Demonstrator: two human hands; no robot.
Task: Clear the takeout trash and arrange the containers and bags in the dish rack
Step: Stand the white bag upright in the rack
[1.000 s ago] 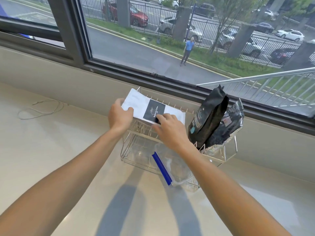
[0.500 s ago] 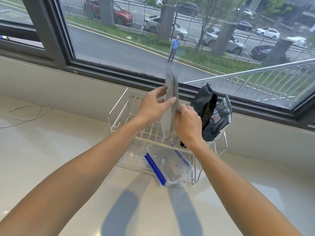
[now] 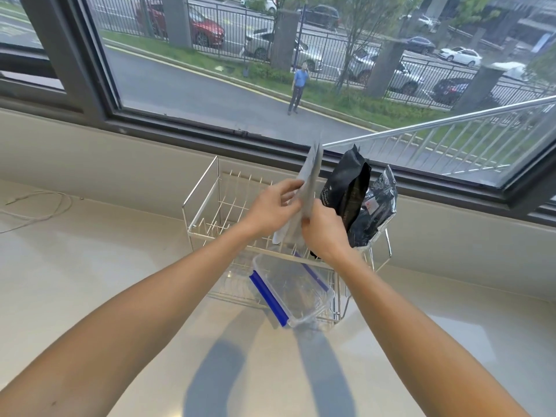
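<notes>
White bag [image 3: 310, 188]: held upright, left hand [image 3: 272, 210] and right hand [image 3: 323, 233] both grasping it over dish rack [image 3: 200, 191]. Step: slotting. Next: lower between tines beside black bag [image 3: 346, 188].

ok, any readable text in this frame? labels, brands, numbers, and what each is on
Nothing reads clearly.
Black bag: pale print low on its side, too small and blurred to read.
Foil bag: small white and red label, unreadable.
White bag, held edge-on by the left hand and right hand: no print faces the camera.
Clear container and rack: no text seen.
</notes>
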